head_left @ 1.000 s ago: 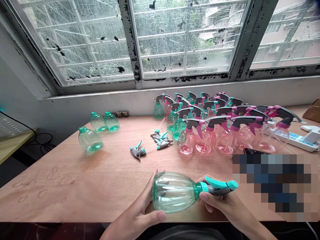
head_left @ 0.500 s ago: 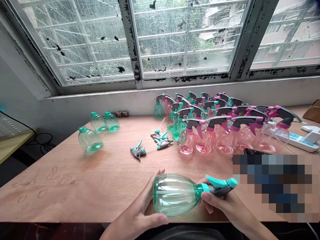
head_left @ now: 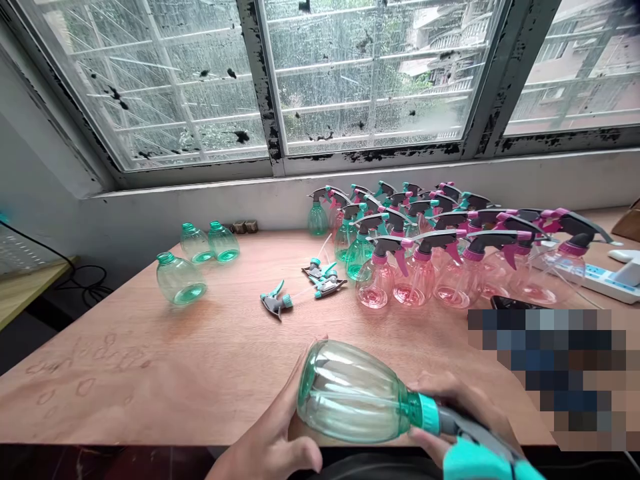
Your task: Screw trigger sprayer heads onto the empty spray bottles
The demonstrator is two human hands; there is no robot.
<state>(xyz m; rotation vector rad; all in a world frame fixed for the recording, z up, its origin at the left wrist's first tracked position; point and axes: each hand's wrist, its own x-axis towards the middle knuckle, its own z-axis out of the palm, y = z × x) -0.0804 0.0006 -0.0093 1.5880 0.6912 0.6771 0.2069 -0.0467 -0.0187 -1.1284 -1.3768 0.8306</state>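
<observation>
A clear green spray bottle (head_left: 355,393) lies sideways over the table's front edge, its base to the left and its grey and teal spray head (head_left: 480,447) pointing down to the right. My left hand (head_left: 283,427) cups the base, thumb below and fingers behind the bottle. At the teal collar (head_left: 429,413), my right hand (head_left: 470,397) has its fingers wrapped round the neck, partly behind the spray head. A thin tube runs inside the bottle. Beyond my hands lie a loose spray head (head_left: 275,301) and a small group of other spray heads (head_left: 325,280).
Three green bottles without heads, one of them a bottle (head_left: 181,280) in front, stand at the left. Many pink and green spray bottles (head_left: 413,283) crowd the back right. A white power strip (head_left: 607,283) and a dark phone-like object (head_left: 515,303) lie beside a blurred patch.
The bottle has rolled and tilted, its spray head swinging down and towards me, so the teal trigger now faces down. My right hand has turned at the collar; my left still cups the base.
</observation>
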